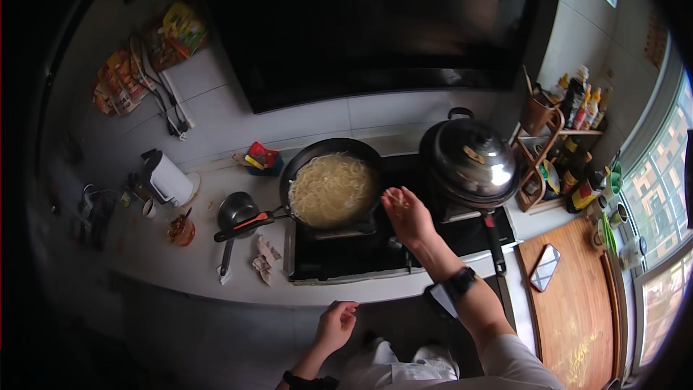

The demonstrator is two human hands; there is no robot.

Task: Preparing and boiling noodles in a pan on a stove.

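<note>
My right hand [410,219] is cupped, palm up, just right of a black wok [373,154]. Some thin pale-yellow shreds [398,203] lie in its palm and fingers. Noodles [330,187] sit in cloudy liquid inside the wok, which rests on the left burner of a black gas hob [346,260]. Below the counter's front edge, my left hand [335,326] hangs with loosely curled fingers and nothing visible in it. A second pan [490,216] on the right burner is covered by a shiny domed lid [474,151].
The wok's handle [243,226] points left over a small saucepan [238,212]. Nearby are a crumpled cloth [265,260], a condiment jar [181,230] and a white kettle [169,179]. At right, a wooden board [568,314] carries a phone [546,267] and yellow shreds [580,358], below a bottle rack [533,173].
</note>
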